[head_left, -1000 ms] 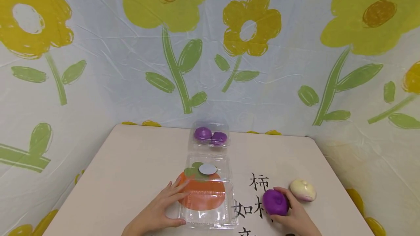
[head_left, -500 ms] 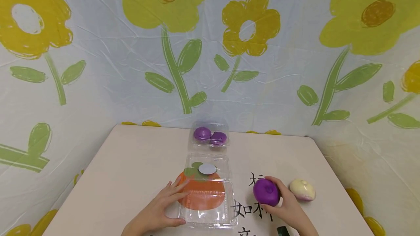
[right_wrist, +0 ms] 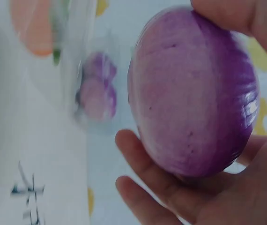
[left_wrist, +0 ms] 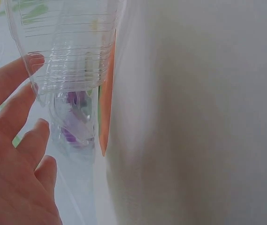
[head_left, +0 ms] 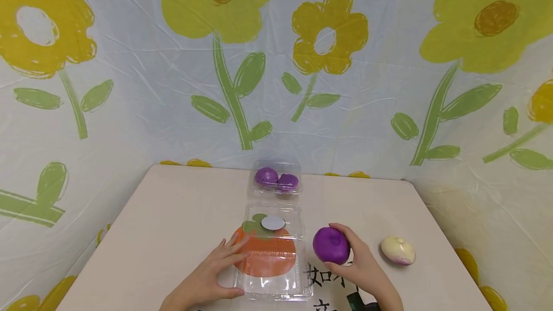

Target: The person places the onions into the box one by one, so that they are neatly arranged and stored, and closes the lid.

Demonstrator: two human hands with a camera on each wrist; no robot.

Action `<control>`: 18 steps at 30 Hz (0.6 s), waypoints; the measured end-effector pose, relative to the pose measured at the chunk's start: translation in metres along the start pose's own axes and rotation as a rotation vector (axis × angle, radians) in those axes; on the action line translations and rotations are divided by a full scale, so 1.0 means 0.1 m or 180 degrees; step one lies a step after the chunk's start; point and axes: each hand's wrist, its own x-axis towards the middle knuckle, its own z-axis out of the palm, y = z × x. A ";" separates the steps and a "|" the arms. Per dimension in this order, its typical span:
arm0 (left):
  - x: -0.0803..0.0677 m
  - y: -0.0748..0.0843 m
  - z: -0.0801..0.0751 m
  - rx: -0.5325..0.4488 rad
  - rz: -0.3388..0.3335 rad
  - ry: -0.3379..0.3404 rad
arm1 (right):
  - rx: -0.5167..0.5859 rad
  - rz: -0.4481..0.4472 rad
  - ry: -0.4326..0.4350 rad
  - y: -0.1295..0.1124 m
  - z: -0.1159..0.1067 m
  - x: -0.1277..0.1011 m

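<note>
My right hand (head_left: 356, 258) grips a glossy purple onion (head_left: 330, 245) above the table, right of an opened clear plastic box. In the right wrist view the onion (right_wrist: 192, 93) shows a paler, streaked side, with the thumb over its top and the fingers beneath. My left hand (head_left: 213, 272) rests at the left side of the clear box (head_left: 304, 272), fingers spread and thumb by its near corner. In the left wrist view the fingertips overlap the box's ribbed wall (left_wrist: 68, 51). A white oval sticker (head_left: 273, 222) shows on the box's far half.
Behind stands another clear box (head_left: 276, 164) holding two purple onions (head_left: 266, 176). A cream, purple-tinged bulb (head_left: 398, 250) lies to the right on the table (head_left: 181, 205). An orange persimmon print (head_left: 263, 258) shows through the box; a flowered cloth (head_left: 363, 133) encloses the table.
My right hand has carried the purple onion left and away from me, off the area near the cream bulb toward the opened box. The left hand and box have stayed put.
</note>
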 end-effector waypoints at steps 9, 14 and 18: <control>0.00 0.00 -0.01 -0.0047 -0.0050 -0.0062 | 0.0251 0.0293 -0.0262 -0.28 0.29 0.09; 0.00 0.00 -0.01 -0.0066 -0.0079 -0.0081 | 0.0376 0.0194 -0.0451 -0.38 0.49 0.11; 0.00 0.01 -0.01 -0.0064 -0.0116 -0.0108 | 0.0415 0.0141 -0.0563 -0.43 0.65 0.13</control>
